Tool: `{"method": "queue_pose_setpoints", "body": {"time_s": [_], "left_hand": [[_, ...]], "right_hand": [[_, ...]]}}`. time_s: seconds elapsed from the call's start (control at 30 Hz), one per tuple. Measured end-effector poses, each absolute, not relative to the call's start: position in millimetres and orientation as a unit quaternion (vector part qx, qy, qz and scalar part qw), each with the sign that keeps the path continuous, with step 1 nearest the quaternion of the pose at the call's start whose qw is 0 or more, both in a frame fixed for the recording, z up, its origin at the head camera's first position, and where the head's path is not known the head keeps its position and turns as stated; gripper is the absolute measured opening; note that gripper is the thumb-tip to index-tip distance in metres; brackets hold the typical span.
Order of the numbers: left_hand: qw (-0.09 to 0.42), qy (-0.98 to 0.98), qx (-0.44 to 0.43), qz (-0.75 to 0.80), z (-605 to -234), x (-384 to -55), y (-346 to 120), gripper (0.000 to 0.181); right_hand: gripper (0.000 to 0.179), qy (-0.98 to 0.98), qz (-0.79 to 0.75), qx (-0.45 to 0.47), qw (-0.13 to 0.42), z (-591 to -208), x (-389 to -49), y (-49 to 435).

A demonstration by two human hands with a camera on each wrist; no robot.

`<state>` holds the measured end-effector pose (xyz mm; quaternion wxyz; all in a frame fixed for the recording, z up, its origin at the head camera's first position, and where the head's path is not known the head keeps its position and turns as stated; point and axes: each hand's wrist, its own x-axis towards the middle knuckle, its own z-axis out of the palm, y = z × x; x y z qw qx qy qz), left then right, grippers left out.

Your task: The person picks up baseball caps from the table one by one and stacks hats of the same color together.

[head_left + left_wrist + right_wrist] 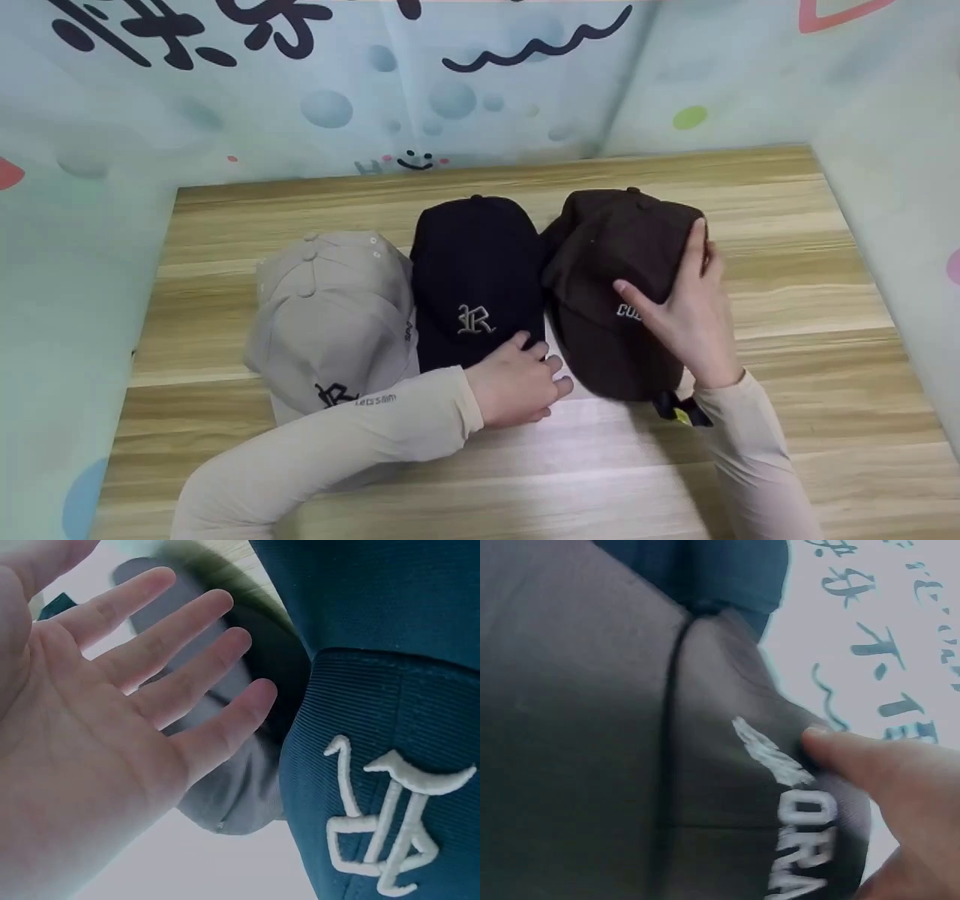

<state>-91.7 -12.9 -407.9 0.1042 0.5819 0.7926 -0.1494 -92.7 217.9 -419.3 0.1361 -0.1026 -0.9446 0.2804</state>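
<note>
Three baseball caps lie side by side. On the right, a dark brown cap [615, 247] with white lettering is gripped by my right hand [694, 315]. The thumb is on its front and the fingers reach round the right side of the crown. In the right wrist view the thumb [855, 754] touches the brown cap beside the letters. My left hand [517, 382] is over the brim end of the navy cap [480, 255], holding nothing; the left wrist view shows its fingers [180, 637] spread. The grey cap [337, 285] is on the left, partly behind my left forearm.
The caps rest on a wood-grain table [810, 315]. A printed cloth [480, 97] with bubbles and writing stands behind the table and along its sides. A dark strap with a yellow tag [681, 415] sticks out below the brown cap, near my right wrist.
</note>
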Motion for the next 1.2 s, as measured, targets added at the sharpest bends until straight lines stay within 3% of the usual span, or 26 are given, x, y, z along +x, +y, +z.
{"method": "queue_pose_setpoints", "body": {"time_s": [0.1, 0.33, 0.53, 0.67, 0.8, 1.0, 1.2], "left_hand": [[0.099, 0.794, 0.581, -0.148, -407.6, -92.0, -12.0, 0.039], [0.119, 0.794, 0.582, -0.129, -413.6, -92.4, -5.8, 0.053], [0.16, 0.792, 0.579, -0.108, -422.4, -91.8, 4.1, 0.069], [0.165, 0.789, 0.573, -0.147, -425.9, -88.1, 12.7, 0.068], [0.164, 0.783, 0.567, -0.196, -426.4, -83.6, 19.3, 0.065], [0.187, 0.778, 0.561, -0.213, -422.2, -86.1, 24.2, 0.064], [0.201, 0.781, 0.56, -0.19, -423.0, -90.0, 24.0, 0.064]], "right_hand": [[0.115, -0.951, 0.267, -0.098, 0.121, -427.1, -96.8, 217.4], [0.101, -0.95, 0.248, -0.002, 0.188, -435.6, -112.7, 210.1], [0.076, -0.958, 0.238, -0.03, 0.156, -439.7, -130.0, 203.6], [0.069, -0.955, 0.264, -0.024, 0.138, -437.4, -134.1, 209.1], [0.073, -0.946, 0.292, 0.048, 0.13, -430.5, -132.5, 224.0], [0.081, -0.949, 0.193, 0.221, 0.112, -419.6, -143.0, 246.1], [0.078, -0.949, 0.137, 0.27, 0.089, -422.4, -164.2, 258.4]]}}
